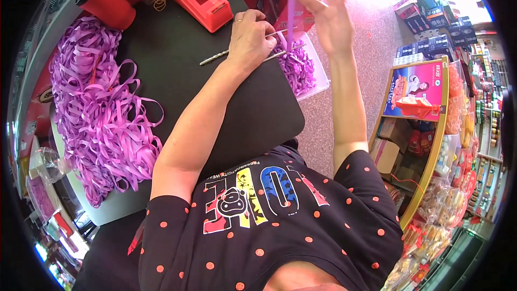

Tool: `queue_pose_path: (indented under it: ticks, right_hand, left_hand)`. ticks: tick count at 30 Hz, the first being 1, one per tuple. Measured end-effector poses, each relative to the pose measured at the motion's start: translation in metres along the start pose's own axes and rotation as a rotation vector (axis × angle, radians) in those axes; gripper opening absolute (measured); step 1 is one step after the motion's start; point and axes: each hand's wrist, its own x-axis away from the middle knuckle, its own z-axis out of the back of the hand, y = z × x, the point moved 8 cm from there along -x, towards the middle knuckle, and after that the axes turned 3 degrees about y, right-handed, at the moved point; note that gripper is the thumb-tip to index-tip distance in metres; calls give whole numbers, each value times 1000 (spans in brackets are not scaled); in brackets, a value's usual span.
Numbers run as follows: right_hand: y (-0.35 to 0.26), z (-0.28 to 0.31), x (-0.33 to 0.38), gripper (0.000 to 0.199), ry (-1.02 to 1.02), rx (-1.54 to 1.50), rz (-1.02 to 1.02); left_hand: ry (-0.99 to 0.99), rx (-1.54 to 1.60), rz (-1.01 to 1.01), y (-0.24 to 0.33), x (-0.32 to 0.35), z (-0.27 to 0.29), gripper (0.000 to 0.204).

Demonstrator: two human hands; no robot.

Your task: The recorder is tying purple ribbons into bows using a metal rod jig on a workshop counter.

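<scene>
My left hand [250,39] rests near the far right edge of the black table, fingers curled over thin metal rods. One rod [214,57] has a spiral-grooved end, like a drill bit, and sticks out to the left; another rod [285,52] extends past the table edge. My right hand [333,13] is raised beyond that edge, pinching the top of a purple ribbon strip [291,19] with other fingers spread. The strip hangs toward the rods. Below it, a clear plastic tub [321,78] holds short, folded-looking purple pieces [297,73].
A large heap of purple ribbon [102,124] covers the table's left side. Behind it stand a red tumbler [110,5], rubber bands [160,1] and a red tape dispenser [202,2]. A display cabinet [412,102] and packed shelves line the right.
</scene>
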Motion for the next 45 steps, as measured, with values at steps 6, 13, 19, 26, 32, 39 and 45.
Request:
queue_pose_path:
  ticks: [6,13,19,26,32,39,45]
  right_hand:
    - [82,16,-35,65,-121,58,-190]
    - [137,40,-22,70,-105,118,-395]
    - [151,42,36,61,-93,236,-550]
    - [83,35,128,41,240,370,-273]
    - [39,16,125,32,287,326,-149]
    - [36,22,114,34,282,388,-238]
    - [31,18,107,36,297,378,-317]
  left_hand:
    - [-14,-1,14,-1,0,0,19]
    - [-4,18,12,1,-2,1,17]
    - [0,26,26,-5,0,2,16]
    - [-2,10,3,-2,1,2,18]
    - [68,54,42,20,-5,23,28]
    - [-463,1478,1174,57,78,-53,11]
    - [-178,1919,1236,79,82,-83,32]
